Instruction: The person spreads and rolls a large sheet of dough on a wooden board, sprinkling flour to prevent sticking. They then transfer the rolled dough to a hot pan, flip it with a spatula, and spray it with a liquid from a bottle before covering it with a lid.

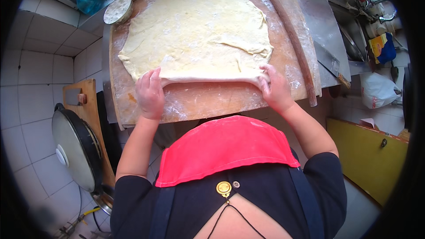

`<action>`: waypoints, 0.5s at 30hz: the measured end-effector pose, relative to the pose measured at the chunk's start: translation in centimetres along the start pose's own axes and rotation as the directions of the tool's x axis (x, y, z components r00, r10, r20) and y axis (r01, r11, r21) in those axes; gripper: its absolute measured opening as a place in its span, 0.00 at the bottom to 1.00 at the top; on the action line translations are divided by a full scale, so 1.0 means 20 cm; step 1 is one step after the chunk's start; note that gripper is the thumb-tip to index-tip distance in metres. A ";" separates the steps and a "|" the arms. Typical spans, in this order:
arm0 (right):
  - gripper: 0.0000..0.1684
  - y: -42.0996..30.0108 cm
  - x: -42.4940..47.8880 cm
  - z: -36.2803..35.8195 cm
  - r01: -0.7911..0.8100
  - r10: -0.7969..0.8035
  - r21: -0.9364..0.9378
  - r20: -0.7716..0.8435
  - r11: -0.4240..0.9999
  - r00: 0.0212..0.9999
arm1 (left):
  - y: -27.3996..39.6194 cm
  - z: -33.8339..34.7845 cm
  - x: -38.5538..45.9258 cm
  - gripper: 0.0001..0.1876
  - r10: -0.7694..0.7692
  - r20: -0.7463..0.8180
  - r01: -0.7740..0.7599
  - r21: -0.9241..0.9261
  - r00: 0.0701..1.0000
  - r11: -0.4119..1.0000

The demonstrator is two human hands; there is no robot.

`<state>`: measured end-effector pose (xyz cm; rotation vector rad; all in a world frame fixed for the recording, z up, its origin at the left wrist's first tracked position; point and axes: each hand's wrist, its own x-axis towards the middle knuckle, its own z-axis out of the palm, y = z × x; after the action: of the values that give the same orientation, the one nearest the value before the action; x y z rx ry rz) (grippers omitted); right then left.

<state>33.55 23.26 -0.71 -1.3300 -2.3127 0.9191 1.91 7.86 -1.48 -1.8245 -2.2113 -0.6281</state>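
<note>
A large rolled-out sheet of dough covers most of the floured wooden board before me. My left hand grips the sheet's near edge at its left end. At the right end of that same edge, my right hand pinches the dough between thumb and fingers. Between my hands the edge is stretched taut and slightly raised in a rounded lip. A wrinkled fold runs across the sheet's right side. To the right of the dough lies a long wooden rolling pin, its near end past the board's edge.
A bowl of flour stands at the board's far left, near a blue spray bottle. A wide-bladed scraper or knife lies on the metal counter at right, beside a sink. Left below are a lidded electric pan and a wooden cutting board.
</note>
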 end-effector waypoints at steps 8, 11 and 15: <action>0.11 -0.03 0.03 0.07 0.447 -0.510 -0.394 -0.067 0.803 0.857 | 0.19 0.08 -0.06 0.26 -0.100 0.226 0.076 0.115 0.969 0.991; 0.06 0.01 0.16 -0.02 0.461 -0.444 -0.186 0.126 0.868 0.887 | 0.00 0.08 0.05 0.19 0.065 0.156 -0.062 -0.024 0.986 0.998; 0.08 -0.09 0.22 -0.13 0.029 0.044 -0.234 0.299 0.972 0.953 | -0.12 0.11 0.15 0.15 0.147 -0.011 -0.147 -0.097 0.989 0.984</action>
<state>31.60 27.35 2.19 -1.3701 -2.7260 0.9290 -0.86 11.14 -2.64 -2.0098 -2.0524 -0.7205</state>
